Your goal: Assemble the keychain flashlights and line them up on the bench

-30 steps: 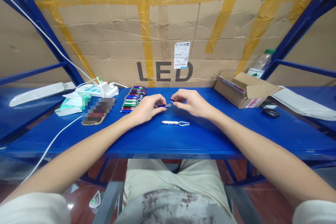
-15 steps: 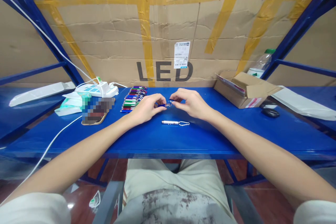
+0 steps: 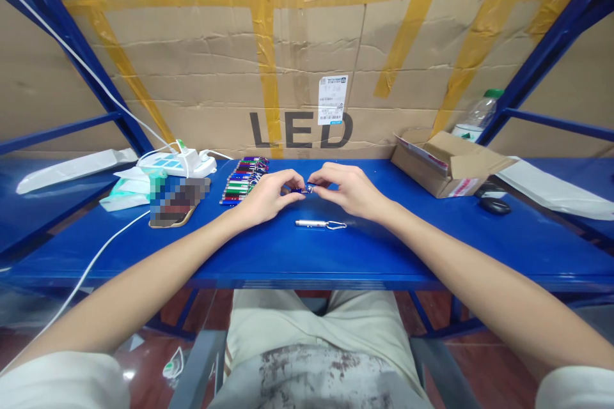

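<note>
My left hand (image 3: 269, 195) is closed in a pinch on a small blue keychain flashlight (image 3: 299, 190), which lies sideways between the fingertips. My right hand (image 3: 349, 189) is closed too, its thumb and forefinger at the flashlight's shiny right end. What the right fingers hold there is mostly covered; a small blue piece was between them. Below both hands, a silver keychain flashlight (image 3: 311, 223) with a carabiner clip (image 3: 336, 225) lies on the blue table (image 3: 307, 259). Left of my left hand, several coloured keychain flashlights (image 3: 236, 184) lie in a row, their clips toward the right.
A phone (image 3: 178, 204), a mask-like bundle (image 3: 129, 190) and a white power strip (image 3: 192, 163) are on the left. To the right are an open cardboard box (image 3: 451, 166), a black mouse (image 3: 494, 205) and a plastic bottle (image 3: 482, 116). A large carton (image 3: 215, 77) stands behind.
My right fingers have moved slightly left, bringing the small blue piece against the flashlight's end. The left hand has barely shifted.
</note>
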### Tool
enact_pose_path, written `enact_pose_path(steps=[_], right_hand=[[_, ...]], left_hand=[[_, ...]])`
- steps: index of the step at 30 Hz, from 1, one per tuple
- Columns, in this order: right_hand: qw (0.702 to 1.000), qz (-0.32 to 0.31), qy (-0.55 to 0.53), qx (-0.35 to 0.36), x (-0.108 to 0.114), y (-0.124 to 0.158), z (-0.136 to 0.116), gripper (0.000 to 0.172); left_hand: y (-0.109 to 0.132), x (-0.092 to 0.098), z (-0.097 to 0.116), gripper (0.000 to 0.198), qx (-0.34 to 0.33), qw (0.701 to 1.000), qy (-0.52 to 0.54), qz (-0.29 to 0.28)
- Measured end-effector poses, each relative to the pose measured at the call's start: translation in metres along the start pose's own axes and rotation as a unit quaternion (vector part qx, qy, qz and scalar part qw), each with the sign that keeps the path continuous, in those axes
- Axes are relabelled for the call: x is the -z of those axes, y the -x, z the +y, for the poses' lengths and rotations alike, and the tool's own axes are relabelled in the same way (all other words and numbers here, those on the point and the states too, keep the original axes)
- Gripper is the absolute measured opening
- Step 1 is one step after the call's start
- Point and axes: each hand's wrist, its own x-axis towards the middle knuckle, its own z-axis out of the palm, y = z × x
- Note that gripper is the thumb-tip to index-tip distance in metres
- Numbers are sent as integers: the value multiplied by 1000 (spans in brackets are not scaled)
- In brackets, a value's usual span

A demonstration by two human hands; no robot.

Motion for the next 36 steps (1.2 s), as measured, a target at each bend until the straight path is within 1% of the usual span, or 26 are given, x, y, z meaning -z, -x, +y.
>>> enact_pose_path(steps=[5, 11, 17, 22, 28, 36], right_hand=[[1000, -5, 6, -5, 1, 0, 0, 17], [1000, -11, 11, -22, 1, 0, 6, 18], [998, -47, 22, -19, 6, 0, 13, 23], [996, -76, 20, -30, 13, 0, 17, 23], [992, -119, 20, -48, 21, 0, 16, 23], [978, -199, 13, -65, 25, -2, 16, 16]], left_hand=[[0, 0, 0, 16, 15, 1000, 20, 2], [0, -1, -6, 21, 26, 999, 35, 22], [-1, 0, -9, 23, 18, 999, -2, 39], [-1, 2, -8, 19, 11, 998, -44, 36], [-1, 3, -9, 19, -1, 997, -70, 12], [1, 1, -10, 23, -18, 995, -88, -54]])
